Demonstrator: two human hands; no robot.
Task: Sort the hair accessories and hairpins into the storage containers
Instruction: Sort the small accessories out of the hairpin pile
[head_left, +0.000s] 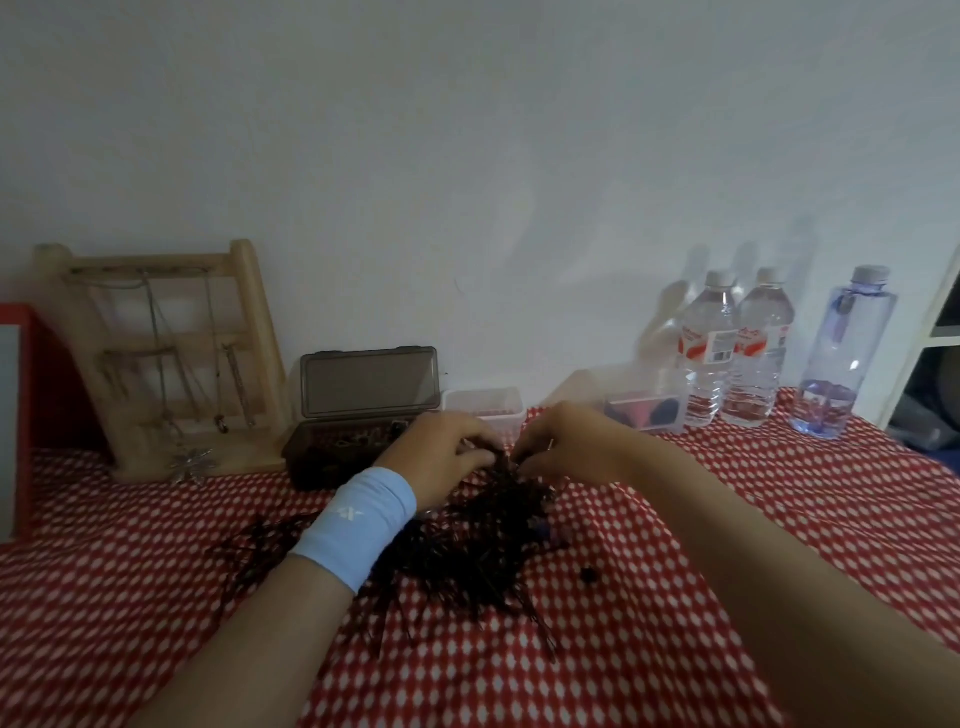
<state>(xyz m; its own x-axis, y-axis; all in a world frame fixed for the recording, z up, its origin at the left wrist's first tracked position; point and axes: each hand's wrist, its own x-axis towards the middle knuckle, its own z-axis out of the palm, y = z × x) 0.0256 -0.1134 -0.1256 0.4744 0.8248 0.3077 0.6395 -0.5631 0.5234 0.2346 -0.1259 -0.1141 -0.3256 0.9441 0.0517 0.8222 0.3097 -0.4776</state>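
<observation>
We see a red, white-dotted tablecloth (727, 519) with a wide heap of dark hairpins (467, 551) at its middle. Behind the heap, a smoky box (363, 410) stands with its lid up, a small clear tub (485, 405) just beside it. At the heap's far edge, our left hand (441, 452) and right hand (571, 444) meet, fingers curled, pinching pins.

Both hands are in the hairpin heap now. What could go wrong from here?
The hairpins lie tangled in one heap, so lifting some with the left hand and right hand may drag others out across the cloth.
The small black piece lying apart from the heap is easy to overlook.
The open dark box sits close behind the left hand; a careless reach might knock it.
</observation>
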